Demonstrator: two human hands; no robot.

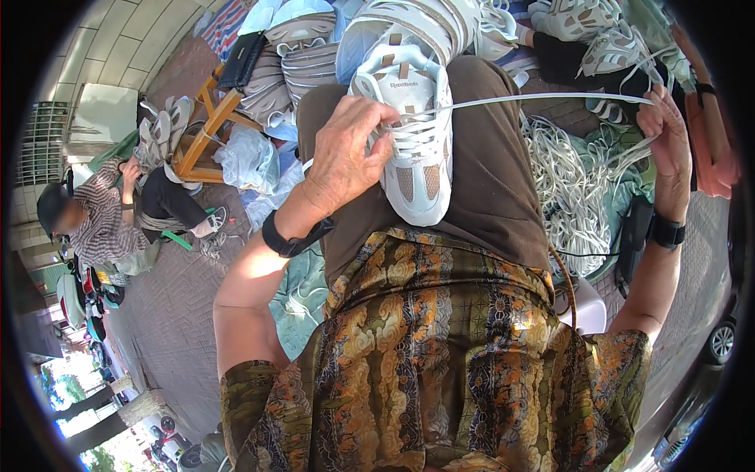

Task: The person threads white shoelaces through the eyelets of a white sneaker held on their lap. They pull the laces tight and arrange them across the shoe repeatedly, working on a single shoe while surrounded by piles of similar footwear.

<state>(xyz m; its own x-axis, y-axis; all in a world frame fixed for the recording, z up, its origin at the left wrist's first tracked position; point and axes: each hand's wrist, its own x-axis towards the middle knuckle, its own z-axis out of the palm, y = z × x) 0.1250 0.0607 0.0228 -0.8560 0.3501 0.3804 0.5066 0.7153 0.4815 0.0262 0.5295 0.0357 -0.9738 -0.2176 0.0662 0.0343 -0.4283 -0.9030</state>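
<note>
Right grip [667,130] pinches a white lace [543,97], stretched from the sneaker [417,195] on the brown trousers [491,169]. Left grip [346,148] is at the sneaker's lacing [417,145]; whether closed, I cannot tell.

one sneaker [417,189] on the lap [499,165], one taut lace [550,95], one big lace pile [568,193]

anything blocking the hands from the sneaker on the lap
Nothing visible: the left hand is at the sneaker, and only a stretched white lace spans the gap to the right hand.
</note>
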